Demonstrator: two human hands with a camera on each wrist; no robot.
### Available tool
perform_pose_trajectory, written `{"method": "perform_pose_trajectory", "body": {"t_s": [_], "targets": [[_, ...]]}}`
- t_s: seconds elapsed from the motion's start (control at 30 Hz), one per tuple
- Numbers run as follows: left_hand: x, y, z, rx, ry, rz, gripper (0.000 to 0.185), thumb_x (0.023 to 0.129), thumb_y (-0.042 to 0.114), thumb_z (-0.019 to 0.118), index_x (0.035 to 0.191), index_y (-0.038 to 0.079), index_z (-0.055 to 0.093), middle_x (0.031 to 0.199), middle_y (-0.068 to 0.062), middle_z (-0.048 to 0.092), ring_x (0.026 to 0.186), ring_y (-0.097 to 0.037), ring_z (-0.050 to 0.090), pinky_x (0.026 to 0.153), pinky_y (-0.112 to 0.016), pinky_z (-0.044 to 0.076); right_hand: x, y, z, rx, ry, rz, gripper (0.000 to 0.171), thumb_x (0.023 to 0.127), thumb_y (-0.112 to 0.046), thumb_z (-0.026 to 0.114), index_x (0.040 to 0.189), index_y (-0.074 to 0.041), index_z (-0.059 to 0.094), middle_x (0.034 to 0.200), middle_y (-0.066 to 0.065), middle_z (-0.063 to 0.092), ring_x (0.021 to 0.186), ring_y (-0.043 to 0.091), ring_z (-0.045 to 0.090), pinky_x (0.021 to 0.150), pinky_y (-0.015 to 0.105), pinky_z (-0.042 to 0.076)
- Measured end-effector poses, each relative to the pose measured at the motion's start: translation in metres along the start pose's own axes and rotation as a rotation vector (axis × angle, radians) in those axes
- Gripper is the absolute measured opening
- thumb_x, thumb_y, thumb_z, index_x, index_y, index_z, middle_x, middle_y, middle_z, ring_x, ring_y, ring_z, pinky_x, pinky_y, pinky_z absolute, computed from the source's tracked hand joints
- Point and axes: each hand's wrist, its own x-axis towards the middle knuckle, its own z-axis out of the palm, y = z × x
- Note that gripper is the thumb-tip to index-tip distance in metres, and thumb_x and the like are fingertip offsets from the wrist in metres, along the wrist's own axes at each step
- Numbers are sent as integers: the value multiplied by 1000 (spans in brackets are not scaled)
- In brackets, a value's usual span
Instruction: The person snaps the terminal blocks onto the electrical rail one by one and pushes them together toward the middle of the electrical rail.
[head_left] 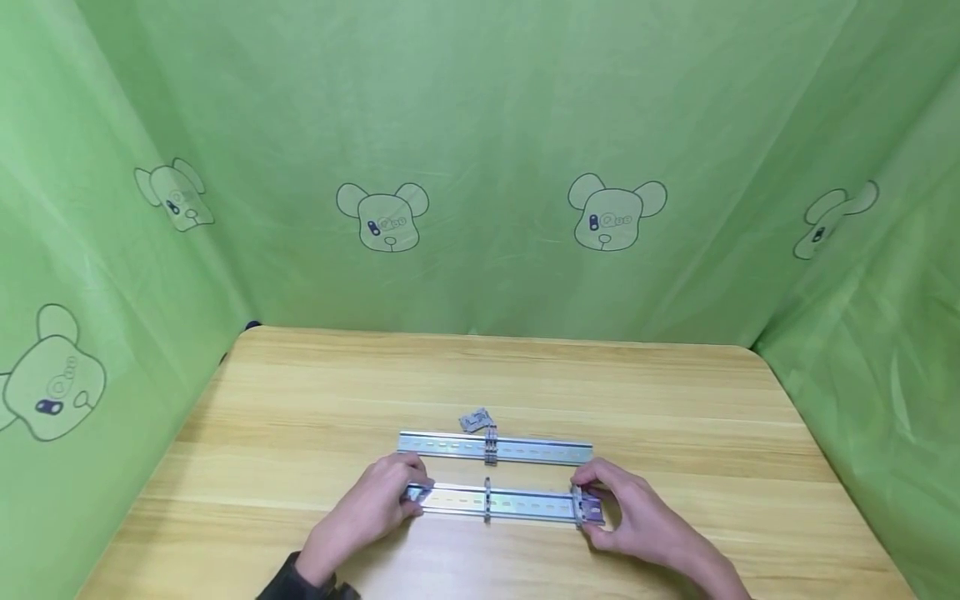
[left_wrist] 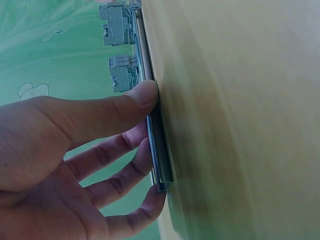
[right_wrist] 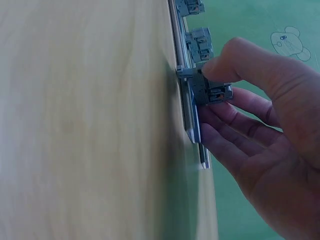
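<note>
The left hand (head_left: 378,504) pinches the left end of the near rail (head_left: 498,503), and the right hand (head_left: 626,517) pinches a grey terminal block (head_left: 588,507) seated near its right end; from the head camera the rail's long axis runs left to right across the wooden table (head_left: 675,400), just in front of both hands, each hand at its own end. A thin clip (head_left: 487,498) sits at mid-rail between them. Just beyond lies a second rail (head_left: 495,448) running the same way, bearing its own block (head_left: 491,446), with a loose grey piece (head_left: 476,420) behind it; nothing bars the near rail. From the left wrist, thumb and fingers (left_wrist: 135,165) clasp the rail's edge (left_wrist: 157,150). From the right wrist, thumb and curled fingers (right_wrist: 235,125) grip the block (right_wrist: 212,92), clipped on the rail (right_wrist: 192,125).
</note>
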Motion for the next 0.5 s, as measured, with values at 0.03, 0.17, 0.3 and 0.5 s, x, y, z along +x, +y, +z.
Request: {"method": "perform_pose_trajectory", "body": {"t_s": [0.03,0.17,0.3,0.5], "targets": [[0,0,0,2,2,2,29,75,6,88,103,8,80,99,1,69,92,-20,67,85,-35,61,1,0,1,-10,4,-5,56,68,4,87,115,-7,61,112,0,66,101,17,68,91,29,59],[0,-1,0,12,7,9,29,76,6,88,103,8,80,100,1,69,93,-20,67,86,-36,61,5,-1,7,-36,26,-28,56,66,2,88,114,-6,61,110,-1,66,97,14,67,87,29,61],[0,-1,0,6,7,10,28,75,6,88,102,8,80,99,0,69,93,-21,67,85,-36,61,11,-3,14,-46,47,-60,55,65,0,89,113,-5,61,109,-1,66,96,14,67,84,30,61],[0,0,0,-1,-4,-1,28,76,5,88,103,7,80,100,0,69,94,-21,67,86,-36,61,20,-10,25,-48,41,-66,54,66,-2,87,113,-5,62,110,0,66,96,15,66,84,30,61]]}}
